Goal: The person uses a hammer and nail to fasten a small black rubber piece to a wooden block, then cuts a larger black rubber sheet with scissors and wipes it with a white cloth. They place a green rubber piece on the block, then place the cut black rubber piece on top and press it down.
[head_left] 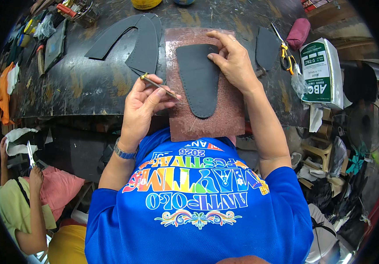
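A brown, rough-surfaced board (233,105) lies at the table's near edge, overhanging it toward me. On it rests a black tongue-shaped piece (198,79) with small marks along its border, its rounded end toward me. My left hand (147,103) is closed around a slim pen-like tool (162,88) with a brass-coloured end, just left of the piece; its lower tip points at the board. My right hand (233,57) rests over the piece's upper right, thumb on its edge and fingers spread toward the board's far edge.
Curved black cut pieces (143,44) lie left of the board, another black piece (266,48) right. Yellow-handled scissors (287,59), a maroon pouch (298,33) and a green-and-white package (321,72) stand further right. At lower left, another person's hand (35,176) holds scissors near white material.
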Demonstrator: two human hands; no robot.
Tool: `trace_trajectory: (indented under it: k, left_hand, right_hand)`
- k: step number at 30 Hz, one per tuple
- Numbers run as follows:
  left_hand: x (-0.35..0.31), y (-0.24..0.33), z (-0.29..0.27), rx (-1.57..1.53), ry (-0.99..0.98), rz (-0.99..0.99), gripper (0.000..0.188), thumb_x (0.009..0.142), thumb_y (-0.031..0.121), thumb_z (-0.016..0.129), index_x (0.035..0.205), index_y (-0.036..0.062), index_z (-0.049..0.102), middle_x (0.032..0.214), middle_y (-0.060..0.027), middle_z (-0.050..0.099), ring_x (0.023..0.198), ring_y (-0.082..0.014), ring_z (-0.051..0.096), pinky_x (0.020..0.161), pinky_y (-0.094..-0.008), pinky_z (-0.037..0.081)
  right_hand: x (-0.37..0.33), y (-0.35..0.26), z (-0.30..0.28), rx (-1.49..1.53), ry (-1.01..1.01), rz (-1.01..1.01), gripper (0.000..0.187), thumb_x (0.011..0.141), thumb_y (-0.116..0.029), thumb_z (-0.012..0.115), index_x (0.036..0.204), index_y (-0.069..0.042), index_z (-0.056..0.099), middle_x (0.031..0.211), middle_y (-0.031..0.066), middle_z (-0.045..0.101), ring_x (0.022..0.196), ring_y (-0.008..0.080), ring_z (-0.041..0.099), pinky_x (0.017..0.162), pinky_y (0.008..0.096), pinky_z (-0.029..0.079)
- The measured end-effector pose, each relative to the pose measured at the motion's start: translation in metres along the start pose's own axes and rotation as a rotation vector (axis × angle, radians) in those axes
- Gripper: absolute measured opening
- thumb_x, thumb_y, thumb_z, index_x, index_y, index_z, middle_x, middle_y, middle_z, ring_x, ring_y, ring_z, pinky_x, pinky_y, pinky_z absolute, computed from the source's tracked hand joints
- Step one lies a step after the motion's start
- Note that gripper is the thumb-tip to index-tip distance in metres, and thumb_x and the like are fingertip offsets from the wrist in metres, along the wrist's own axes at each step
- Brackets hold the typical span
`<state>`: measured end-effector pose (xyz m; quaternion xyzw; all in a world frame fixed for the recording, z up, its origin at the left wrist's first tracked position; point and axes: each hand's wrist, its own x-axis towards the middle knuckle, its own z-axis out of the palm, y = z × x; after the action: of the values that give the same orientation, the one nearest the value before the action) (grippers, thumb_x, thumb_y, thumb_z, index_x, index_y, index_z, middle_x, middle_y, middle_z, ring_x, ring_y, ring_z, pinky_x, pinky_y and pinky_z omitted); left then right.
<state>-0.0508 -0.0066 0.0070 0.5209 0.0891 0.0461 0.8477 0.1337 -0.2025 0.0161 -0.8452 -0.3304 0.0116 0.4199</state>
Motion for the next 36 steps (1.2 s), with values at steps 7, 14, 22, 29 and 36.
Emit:
trace_trajectory:
  k: [7,14,22,29,36]
  left_hand:
    - [0.052,0.008,0.025,0.266,-0.178,0.157,0.012,0.102,0.005,0.057,0.113,0.0032,0.056,0.102,-0.008,0.069,0.099,-0.0177,0.071,0.087,-0.0313,0.06]
    - [0.107,-0.008,0.048,0.608,-0.296,0.238,0.011,0.101,0.006,0.059,0.111,0.0019,0.06,0.1,-0.0045,0.069,0.094,-0.0104,0.067,0.085,-0.0258,0.057]
    - [0.109,-0.021,0.049,0.693,-0.239,0.282,0.011,0.1,0.007,0.061,0.11,0.0021,0.062,0.095,-0.0047,0.071,0.09,-0.0098,0.068,0.08,-0.025,0.057]
    - [0.103,-0.02,0.053,0.819,-0.199,0.416,0.013,0.097,0.007,0.065,0.109,0.0036,0.062,0.092,-0.0102,0.073,0.088,-0.0173,0.073,0.077,-0.0294,0.056]
    - [0.103,-0.021,0.055,0.913,-0.217,0.501,0.014,0.096,0.008,0.065,0.108,0.0036,0.061,0.093,-0.0142,0.072,0.088,-0.0263,0.073,0.076,-0.0331,0.056]
  right_hand:
    - [-0.061,0.006,-0.042,-0.19,0.113,0.076,0.057,0.084,-0.007,0.074,0.137,-0.011,0.056,0.112,0.0134,0.06,0.096,0.0264,0.062,0.085,0.0369,0.051]
    - [-0.149,0.023,-0.061,-0.477,0.068,0.334,0.051,0.086,-0.014,0.073,0.134,-0.011,0.057,0.113,0.0146,0.06,0.107,0.0346,0.057,0.089,0.0436,0.049]
    - [-0.151,0.039,-0.062,-0.379,0.179,0.357,0.042,0.09,-0.008,0.07,0.131,-0.003,0.062,0.106,0.0142,0.07,0.096,0.0278,0.068,0.088,0.0357,0.052]
    - [-0.136,0.004,-0.077,0.253,0.261,0.533,0.038,0.1,-0.016,0.065,0.135,-0.001,0.061,0.084,-0.0004,0.063,0.063,0.0018,0.052,0.054,0.0158,0.039]
    - [-0.133,-0.02,-0.076,0.261,0.2,0.482,0.038,0.1,-0.013,0.064,0.135,0.001,0.06,0.083,-0.0006,0.061,0.063,0.0034,0.051,0.055,0.0181,0.04]
